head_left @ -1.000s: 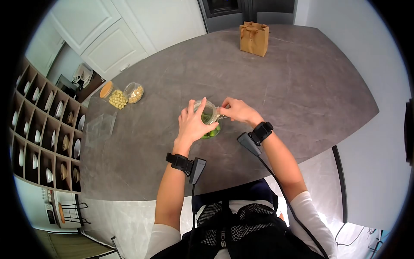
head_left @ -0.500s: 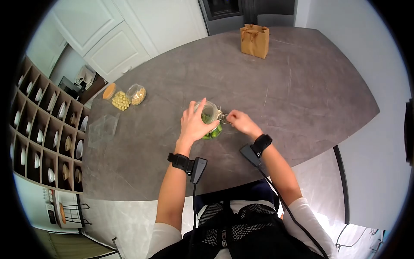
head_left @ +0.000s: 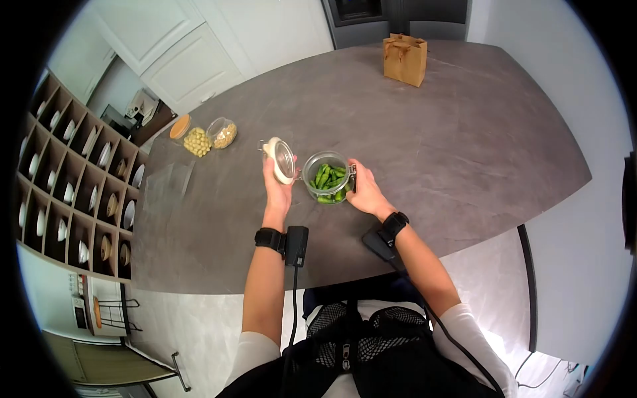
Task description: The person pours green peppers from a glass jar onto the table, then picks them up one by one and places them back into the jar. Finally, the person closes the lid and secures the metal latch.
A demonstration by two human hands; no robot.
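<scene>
A round glass clip-top jar (head_left: 309, 190) stands on the grey table in front of me, its mouth uncovered. Green peppers (head_left: 328, 178) lie inside it. The glass lid (head_left: 284, 161), with a pale seal around it, is swung out to the left and tilted up; my left hand (head_left: 278, 192) holds it from below. On the jar's right side, my right hand (head_left: 367, 193) is closed around the metal clasp (head_left: 352, 178) and the wall beside it. Some of its fingertips are hidden behind the jar.
Farther left stand a container of pale round pieces (head_left: 197, 142), a clear jar of tan pieces (head_left: 223, 134) and an orange-brown lid (head_left: 180, 126). A clear box (head_left: 168, 188) is at the left table edge. A brown paper bag (head_left: 405, 63) stands at the back.
The jar's lid has come open and swung left with my left hand, which was over its top. My right hand has moved in against the jar's side. The view has shifted slightly.
</scene>
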